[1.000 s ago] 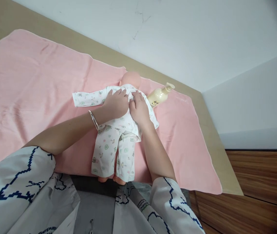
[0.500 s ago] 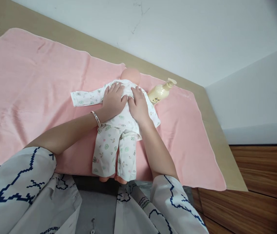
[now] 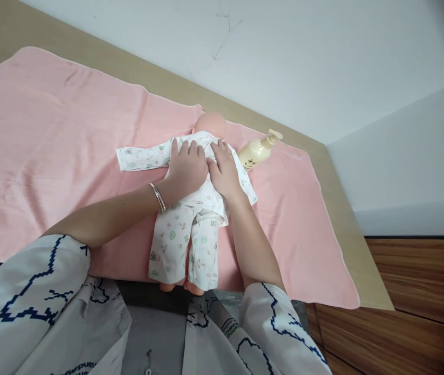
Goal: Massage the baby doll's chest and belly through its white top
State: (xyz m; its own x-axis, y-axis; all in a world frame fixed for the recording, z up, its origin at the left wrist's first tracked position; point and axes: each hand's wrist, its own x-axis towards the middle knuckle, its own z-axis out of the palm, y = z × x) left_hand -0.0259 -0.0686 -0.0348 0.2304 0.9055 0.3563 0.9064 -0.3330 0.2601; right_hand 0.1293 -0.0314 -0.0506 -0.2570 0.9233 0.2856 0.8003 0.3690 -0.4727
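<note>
A baby doll point(image 3: 210, 124) in a white patterned long-sleeved top point(image 3: 202, 197) and matching trousers point(image 3: 169, 247) lies stretched out, its bald head away from me and its feet toward me. No face shows on it. My left hand point(image 3: 188, 167), a bangle at the wrist, rests on the upper torso with its fingers extended. Beside it, my right hand point(image 3: 225, 171) lies on the other half of the torso, fingers stretched toward the shoulder. The two thumbs nearly meet at the middle. One sleeve point(image 3: 141, 158) reaches out to the left.
A pale yellow pump bottle point(image 3: 256, 151) lies tilted just right of the doll's shoulder. Under everything spreads a pink blanket point(image 3: 69, 130) on a tan tabletop point(image 3: 334, 208). A white wall point(image 3: 284, 62) rises behind, and wooden panels point(image 3: 420, 271) stand at the right.
My left hand has shifted slightly right and toward me, its fingers a little more bent at the knuckles. My right hand stays nearly in place. The view has tilted slightly.
</note>
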